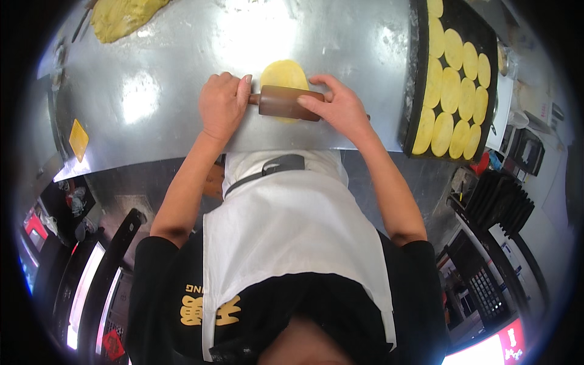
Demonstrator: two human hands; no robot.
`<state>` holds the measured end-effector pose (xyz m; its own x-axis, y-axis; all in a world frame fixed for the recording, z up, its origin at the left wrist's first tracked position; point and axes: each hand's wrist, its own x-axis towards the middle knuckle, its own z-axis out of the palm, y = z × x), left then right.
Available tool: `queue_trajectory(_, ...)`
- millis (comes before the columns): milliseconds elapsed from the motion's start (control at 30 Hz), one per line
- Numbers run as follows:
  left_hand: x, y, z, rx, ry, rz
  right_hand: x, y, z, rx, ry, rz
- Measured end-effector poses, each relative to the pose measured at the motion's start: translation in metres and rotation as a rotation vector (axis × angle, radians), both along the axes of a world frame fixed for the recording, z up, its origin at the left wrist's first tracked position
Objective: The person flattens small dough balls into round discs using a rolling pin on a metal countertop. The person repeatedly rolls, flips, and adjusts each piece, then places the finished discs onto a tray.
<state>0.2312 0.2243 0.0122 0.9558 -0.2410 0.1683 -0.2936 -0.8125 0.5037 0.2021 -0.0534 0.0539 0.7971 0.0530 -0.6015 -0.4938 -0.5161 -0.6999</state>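
A brown rolling pin (280,101) lies crosswise on an oval piece of yellow dough (284,73), which spreads flat on the metal worktop (182,85). Closed around the pin's left handle is my left hand (222,104), its thumb pointing away from me. My right hand (342,108) grips the pin's other end, with the thumb resting on the barrel and the index finger reaching past the dough's right edge. Most of the dough shows beyond the pin; a thin strip shows on the near side.
To the right, a black tray (420,79) holds rows of flat yellow dough ovals (450,90). A large yellow dough lump (125,17) sits at the far left. Nearer on that side lies a yellow diamond-shaped piece (78,140). Black trays (496,201) are stacked at the lower right.
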Motion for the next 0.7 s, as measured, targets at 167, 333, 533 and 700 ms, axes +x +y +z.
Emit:
queue_trajectory(167,-0.001,-0.003,0.009,-0.399,0.006,0.237,0.033,-0.044,0.008,0.073,-0.007,-0.364)
queue_trajectory(333,-0.052,0.001,-0.015,-0.183,-0.065,0.272,0.075,-0.053,-0.052,-0.167,-0.672,-0.307)
queue_trajectory(533,-0.109,-0.019,-0.017,-0.034,0.252,0.331,0.127,-0.051,-0.075,-0.322,-0.662,-0.136)
queue_trajectory(700,-0.126,-0.059,-0.039,-0.026,-0.115,0.527,0.152,-0.041,-0.079,-0.333,-0.894,-0.005)
